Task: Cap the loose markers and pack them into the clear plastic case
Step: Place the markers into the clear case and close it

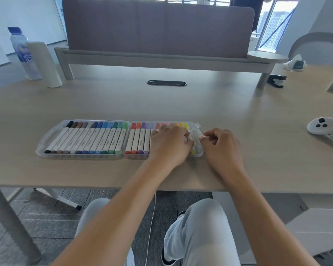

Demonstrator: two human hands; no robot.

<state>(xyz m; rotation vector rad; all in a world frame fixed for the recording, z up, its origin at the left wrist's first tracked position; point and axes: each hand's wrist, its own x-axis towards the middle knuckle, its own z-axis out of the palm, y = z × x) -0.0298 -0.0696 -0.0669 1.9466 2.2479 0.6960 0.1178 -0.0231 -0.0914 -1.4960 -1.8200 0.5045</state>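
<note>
Across the middle of the frame, on the table [238, 104], lies the clear plastic case [46, 143], opened flat into two trays side by side. Its left tray holds a full row of capped markers [88, 139], dark to green, their long axes running roughly away from the person. The right tray holds red to purple markers, then the left hand [171, 144], which lies knuckles-up over the tray's right half with fingers curled down among the pink and yellow markers; whether it grips one I cannot tell. Just beside it, at the case's right edge, the right hand [222, 145] is loosely curled, its fingertips seeming to pinch something small and pale that I cannot make out. The last slots lie directly under and between both hands, the left one nearer. No loose marker shows elsewhere, so packing looks nearly finished.
</note>
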